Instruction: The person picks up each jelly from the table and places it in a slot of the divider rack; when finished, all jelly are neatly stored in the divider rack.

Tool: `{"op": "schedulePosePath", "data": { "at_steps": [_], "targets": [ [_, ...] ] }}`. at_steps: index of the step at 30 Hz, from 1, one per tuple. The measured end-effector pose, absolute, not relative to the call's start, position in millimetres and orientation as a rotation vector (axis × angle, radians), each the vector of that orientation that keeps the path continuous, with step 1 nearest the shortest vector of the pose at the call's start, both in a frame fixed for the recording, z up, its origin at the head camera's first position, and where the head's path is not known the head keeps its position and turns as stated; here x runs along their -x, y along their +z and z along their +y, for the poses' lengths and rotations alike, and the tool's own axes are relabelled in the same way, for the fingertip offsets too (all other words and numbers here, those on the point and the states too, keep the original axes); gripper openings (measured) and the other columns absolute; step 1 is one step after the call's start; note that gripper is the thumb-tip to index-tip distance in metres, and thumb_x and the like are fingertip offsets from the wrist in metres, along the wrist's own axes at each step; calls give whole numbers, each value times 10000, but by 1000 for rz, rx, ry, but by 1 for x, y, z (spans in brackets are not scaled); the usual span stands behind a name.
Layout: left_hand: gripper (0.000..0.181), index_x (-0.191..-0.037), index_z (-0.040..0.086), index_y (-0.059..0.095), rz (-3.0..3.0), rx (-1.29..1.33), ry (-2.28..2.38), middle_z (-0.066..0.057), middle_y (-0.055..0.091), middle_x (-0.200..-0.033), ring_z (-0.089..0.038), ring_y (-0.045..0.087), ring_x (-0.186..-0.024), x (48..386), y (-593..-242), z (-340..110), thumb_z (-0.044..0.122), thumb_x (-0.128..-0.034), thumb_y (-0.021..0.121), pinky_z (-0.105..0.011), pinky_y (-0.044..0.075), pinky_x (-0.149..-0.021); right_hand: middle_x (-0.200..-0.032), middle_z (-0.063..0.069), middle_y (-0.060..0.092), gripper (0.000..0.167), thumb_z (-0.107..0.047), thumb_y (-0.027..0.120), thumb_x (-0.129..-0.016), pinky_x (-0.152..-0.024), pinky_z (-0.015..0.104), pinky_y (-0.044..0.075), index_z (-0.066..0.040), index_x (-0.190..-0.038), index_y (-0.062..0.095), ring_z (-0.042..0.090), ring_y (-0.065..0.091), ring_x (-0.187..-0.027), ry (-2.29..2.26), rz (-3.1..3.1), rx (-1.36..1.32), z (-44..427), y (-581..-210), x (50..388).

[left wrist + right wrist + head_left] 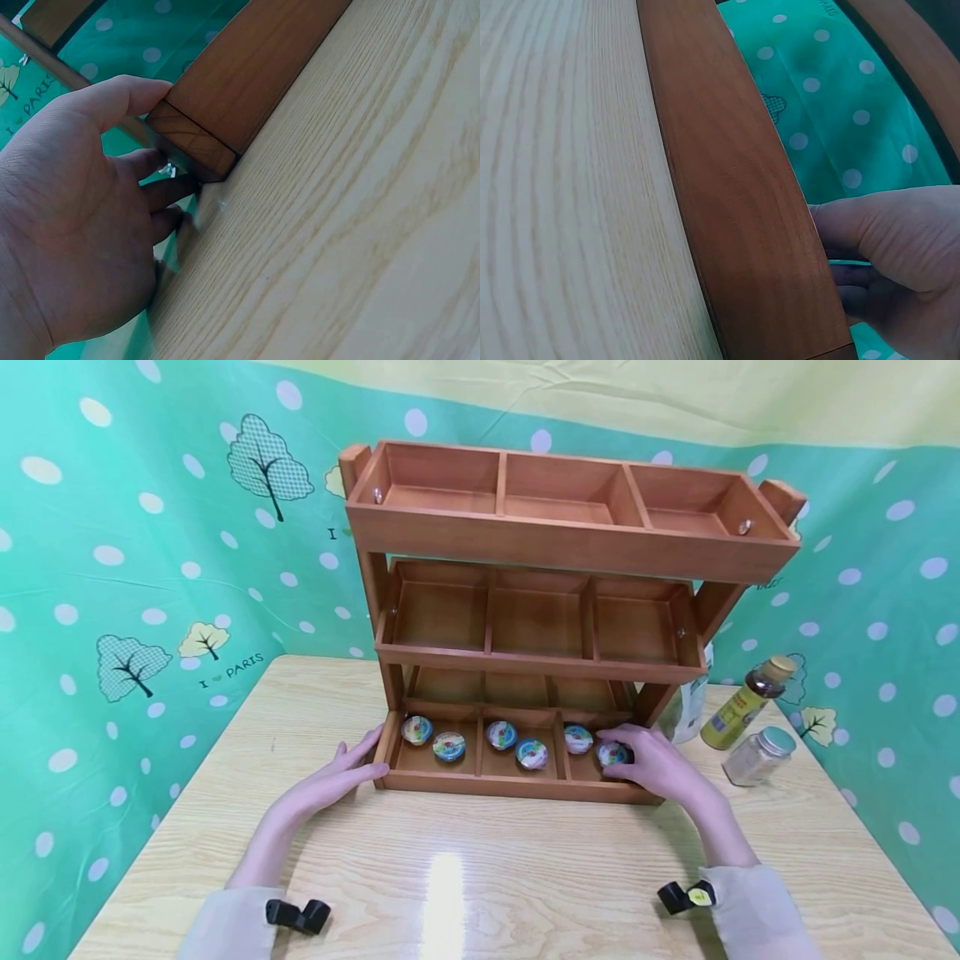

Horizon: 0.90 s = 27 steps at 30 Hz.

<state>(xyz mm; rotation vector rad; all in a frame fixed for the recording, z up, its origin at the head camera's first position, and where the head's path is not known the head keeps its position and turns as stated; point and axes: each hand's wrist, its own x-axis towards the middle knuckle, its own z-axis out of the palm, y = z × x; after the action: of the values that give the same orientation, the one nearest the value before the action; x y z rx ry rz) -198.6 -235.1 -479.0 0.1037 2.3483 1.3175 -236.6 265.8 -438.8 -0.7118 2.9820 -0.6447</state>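
Note:
A brown wooden three-tier rack (525, 789) stands on the table, its bottom tray split into three compartments. Small jelly cups with printed lids lie there in pairs: two on the left, two in the middle, two on the right. My right hand (660, 764) reaches into the right compartment, thumb and fingers around the outermost jelly cup (612, 754); its neighbour (578, 739) sits just left. In the right wrist view the front board hides my fingertips. My left hand (337, 781) rests against the tray's left end, thumb at the front corner (196, 142), other fingers along the side.
The two upper tiers (573, 547) hold nothing visible and overhang the bottom tray. Right of the rack stand a yellow-labelled bottle (738, 712), a lidded glass jar (757, 758) and a partly hidden bag (686, 706). Patterned green cloth (187, 527) surrounds the table.

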Motion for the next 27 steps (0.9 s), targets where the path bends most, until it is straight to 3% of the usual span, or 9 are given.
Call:
{"op": "schedulePosePath", "data": {
  "at_steps": [18, 27],
  "targets": [
    [822, -1657, 385, -2, 2345, -107, 1317, -44, -87, -1758, -474, -306, -1534, 197, -479, -236, 547, -1030, 504, -838, -96, -1130, -1189, 174, 754, 520, -162, 885, -799, -861, 511, 588, -39, -1274, 714, 319, 719, -1027, -558, 3004, 745, 263, -443, 238],
    [823, -1660, 375, 12, 2350, -121, 1330, -43, -85, -1759, -474, -307, -1535, 198, -479, -236, 542, -1028, 512, -837, -97, -1131, -1181, 186, 754, 503, -150, 882, -798, -879, 519, 588, -25, -1257, 721, 332, 716, -1039, -535, 3006, 731, 265, -441, 238]
  ]
}}
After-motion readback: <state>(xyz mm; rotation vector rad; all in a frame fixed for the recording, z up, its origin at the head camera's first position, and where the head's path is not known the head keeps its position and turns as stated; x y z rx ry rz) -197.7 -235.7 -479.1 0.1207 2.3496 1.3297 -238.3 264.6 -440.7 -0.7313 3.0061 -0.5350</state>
